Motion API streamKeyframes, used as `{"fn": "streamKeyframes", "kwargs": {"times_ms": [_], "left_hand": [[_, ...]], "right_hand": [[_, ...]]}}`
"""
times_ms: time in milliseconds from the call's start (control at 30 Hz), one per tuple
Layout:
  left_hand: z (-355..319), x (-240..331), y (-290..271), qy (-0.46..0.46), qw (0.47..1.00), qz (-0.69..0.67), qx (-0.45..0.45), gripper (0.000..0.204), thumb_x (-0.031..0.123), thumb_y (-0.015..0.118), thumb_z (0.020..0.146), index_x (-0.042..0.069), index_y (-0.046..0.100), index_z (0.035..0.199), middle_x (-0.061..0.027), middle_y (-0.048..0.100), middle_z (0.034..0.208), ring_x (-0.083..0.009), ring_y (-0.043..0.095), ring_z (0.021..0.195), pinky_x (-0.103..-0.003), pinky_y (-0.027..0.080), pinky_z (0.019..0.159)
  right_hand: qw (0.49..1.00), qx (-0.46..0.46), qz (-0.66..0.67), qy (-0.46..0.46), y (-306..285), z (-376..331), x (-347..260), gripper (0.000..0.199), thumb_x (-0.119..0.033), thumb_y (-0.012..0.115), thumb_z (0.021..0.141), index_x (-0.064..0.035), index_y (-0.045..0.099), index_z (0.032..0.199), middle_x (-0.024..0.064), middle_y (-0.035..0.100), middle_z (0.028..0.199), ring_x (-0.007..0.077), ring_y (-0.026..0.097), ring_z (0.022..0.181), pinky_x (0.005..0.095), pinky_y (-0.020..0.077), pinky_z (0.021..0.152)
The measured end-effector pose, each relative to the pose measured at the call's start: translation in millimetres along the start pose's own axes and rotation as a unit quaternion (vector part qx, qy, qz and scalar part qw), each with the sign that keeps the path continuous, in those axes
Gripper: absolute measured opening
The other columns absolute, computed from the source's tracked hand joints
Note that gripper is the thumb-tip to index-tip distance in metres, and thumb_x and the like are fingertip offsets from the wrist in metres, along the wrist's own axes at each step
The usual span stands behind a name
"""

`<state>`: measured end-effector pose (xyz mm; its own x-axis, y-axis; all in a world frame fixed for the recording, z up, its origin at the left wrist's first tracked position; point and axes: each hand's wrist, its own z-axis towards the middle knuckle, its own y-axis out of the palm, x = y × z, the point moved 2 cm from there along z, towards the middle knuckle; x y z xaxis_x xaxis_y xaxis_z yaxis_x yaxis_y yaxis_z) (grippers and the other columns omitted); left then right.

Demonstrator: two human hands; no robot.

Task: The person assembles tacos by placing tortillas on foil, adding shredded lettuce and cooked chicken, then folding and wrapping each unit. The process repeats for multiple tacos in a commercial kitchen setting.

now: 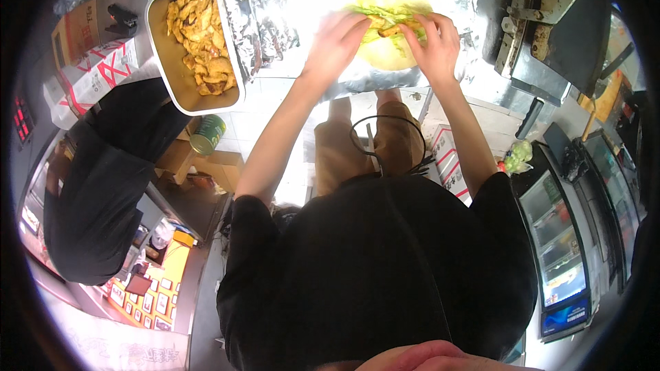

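A round, pale flatbread (pixel 386 58) lies on a sheet of foil (pixel 375 82) on the brightly lit counter. Shredded lettuce (pixel 411 9) and a few yellow-brown strips of filling (pixel 390 30) are heaped across its middle. My left hand (pixel 338 40) is at the left end of the heap, its fingers bent together against the lettuce and slightly blurred. From the right, my right hand (pixel 434 42) closes its curled fingers on the lettuce and filling. Glare hides the bread's far edge.
Left of my hands stands a deep metal tray (pixel 152 41) of cooked chicken pieces (pixel 203 34), with several foil-wrapped bundles (pixel 258 17) beside it. A black-handled knife (pixel 531 118) and dark metal equipment (pixel 560 41) are at the right. A person in dark clothes (pixel 103 178) is close on the left.
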<state>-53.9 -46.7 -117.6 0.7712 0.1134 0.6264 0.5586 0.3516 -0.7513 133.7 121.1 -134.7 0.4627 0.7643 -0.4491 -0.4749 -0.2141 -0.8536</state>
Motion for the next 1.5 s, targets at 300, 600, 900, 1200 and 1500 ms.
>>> {"fn": "streamKeyframes", "kwargs": {"times_ms": [300,600,900,1200,1500], "left_hand": [[-53.7,34.3,0.3,0.077,0.970,0.184,-0.138,0.044,0.016,0.079,0.092,0.006,0.069,0.134,-0.0123,0.062,0.151,-0.0312,0.061,0.136,-0.047,0.050,0.114],[-24.3,-0.6,10.3,0.135,0.958,0.215,-0.136,0.048,0.018,0.071,0.091,0.010,0.068,0.138,-0.0128,0.054,0.164,-0.0317,0.055,0.147,-0.045,0.049,0.120],[-16.1,-8.5,-0.6,0.116,0.978,0.034,-0.167,0.054,0.025,0.086,0.088,0.012,0.070,0.138,-0.0125,0.053,0.164,-0.0323,0.053,0.151,-0.044,0.051,0.119],[-21.6,-9.7,12.7,0.070,0.996,0.029,-0.053,0.037,0.008,0.078,0.087,0.011,0.075,0.124,-0.0114,0.062,0.155,-0.0312,0.063,0.139,-0.041,0.059,0.109],[1.3,-8.9,-1.9,0.094,0.994,0.018,-0.060,0.022,0.009,0.074,0.095,0.011,0.073,0.117,-0.0045,0.067,0.151,-0.0306,0.067,0.132,-0.043,0.060,0.103]], "right_hand": [[0.957,-0.168,0.028,-0.235,-33.4,-34.7,2.6,0.047,-0.009,0.074,0.085,-0.0118,0.075,0.132,0.0025,0.068,0.118,0.0195,0.067,0.107,0.0336,0.0523,0.091],[0.926,-0.180,0.017,-0.332,-28.7,-15.8,15.4,0.040,-0.014,0.074,0.090,-0.0096,0.073,0.130,0.0023,0.071,0.129,0.0194,0.067,0.122,0.0335,0.0538,0.099],[0.903,-0.164,0.037,-0.396,-19.9,-5.4,12.6,0.021,-0.012,0.079,0.091,-0.0100,0.077,0.112,0.0053,0.071,0.134,0.0243,0.067,0.124,0.0407,0.0539,0.106],[0.948,-0.208,0.137,-0.198,-48.0,-1.9,3.8,0.050,-0.030,0.087,0.091,-0.0133,0.071,0.135,0.0078,0.065,0.147,0.0324,0.064,0.132,0.0473,0.0526,0.113],[0.944,-0.255,0.062,-0.199,-29.7,28.3,15.0,0.032,-0.010,0.078,0.090,-0.0087,0.071,0.121,0.0086,0.066,0.152,0.0316,0.065,0.137,0.0446,0.0564,0.114]]}}
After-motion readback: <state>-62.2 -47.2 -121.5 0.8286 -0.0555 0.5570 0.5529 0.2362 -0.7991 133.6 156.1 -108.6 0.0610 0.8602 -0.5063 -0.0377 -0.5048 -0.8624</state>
